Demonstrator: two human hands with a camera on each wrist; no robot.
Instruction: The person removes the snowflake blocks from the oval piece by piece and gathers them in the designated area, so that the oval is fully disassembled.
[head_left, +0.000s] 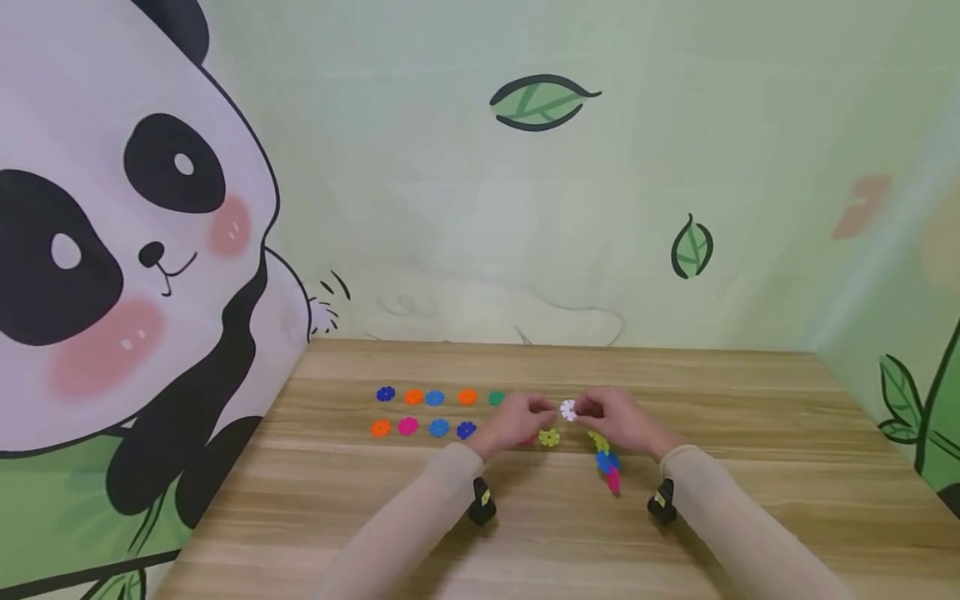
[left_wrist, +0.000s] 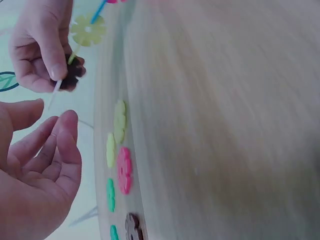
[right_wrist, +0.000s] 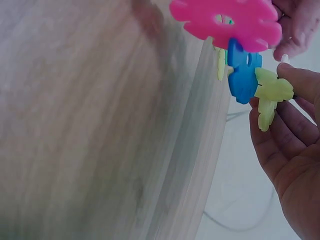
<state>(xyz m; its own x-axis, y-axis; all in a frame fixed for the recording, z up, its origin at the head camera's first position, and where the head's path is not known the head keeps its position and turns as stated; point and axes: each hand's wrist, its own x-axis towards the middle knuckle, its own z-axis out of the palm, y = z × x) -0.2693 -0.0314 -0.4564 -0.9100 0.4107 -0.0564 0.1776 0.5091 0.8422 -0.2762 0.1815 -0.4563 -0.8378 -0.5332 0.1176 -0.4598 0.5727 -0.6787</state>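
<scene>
My right hand (head_left: 618, 421) pinches one end of a chain of slotted plastic flower discs. From the free end, the chain runs through a pink disc (right_wrist: 250, 27), a blue disc (right_wrist: 240, 80) and yellow-green discs (right_wrist: 275, 90). At the pinched end are a dark brown disc (left_wrist: 70, 75) and a white disc (head_left: 568, 410), seen edge-on in the left wrist view. My left hand (left_wrist: 45, 170) is just beside the white disc, thumb and fingers apart with nothing between them. In the head view the chain hangs over the table below my right hand.
Loose flower discs lie in two rows on the wooden table (head_left: 337, 500), among them an orange disc (head_left: 381, 427), a dark blue disc (head_left: 386, 393) and a yellow-green disc (head_left: 549, 437). My left hand covers part of the rows. A painted wall (head_left: 420, 208) stands behind the table.
</scene>
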